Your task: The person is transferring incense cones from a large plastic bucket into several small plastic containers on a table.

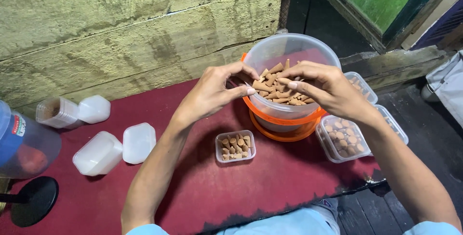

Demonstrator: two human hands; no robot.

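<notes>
- Evidently both hands meet over the clear bucket (289,52) because that is where the loose supply sits: it is heaped with brown incense cones (279,88), too many to count.
- The left hand (214,90) pinches a few cones between thumb and fingertips at the bucket's near rim; how many it holds cannot be told.
- The right hand (323,88) is curled over the heap with fingers closed on cones, gathering them toward the left hand.
- The bucket rests in an orange lid or base (284,131), which keeps it steady on the red mat (202,187).
- 1 small clear box (235,146) lies just before the bucket, between the forearms, within easy reach; its cones stand upright, points up, roughly a dozen of them.
- At the right, 3 filled boxes (343,138) are visible, grouped beside and behind the bucket, apart from the empties.
- At the left, well apart, lie 2 empty tubs (99,154) with 2 white lids (139,142) beside them, 1 pair nearer the wall.
- 1 large plastic jar (24,143) lies at the far left, above a round black base (36,200).
</notes>
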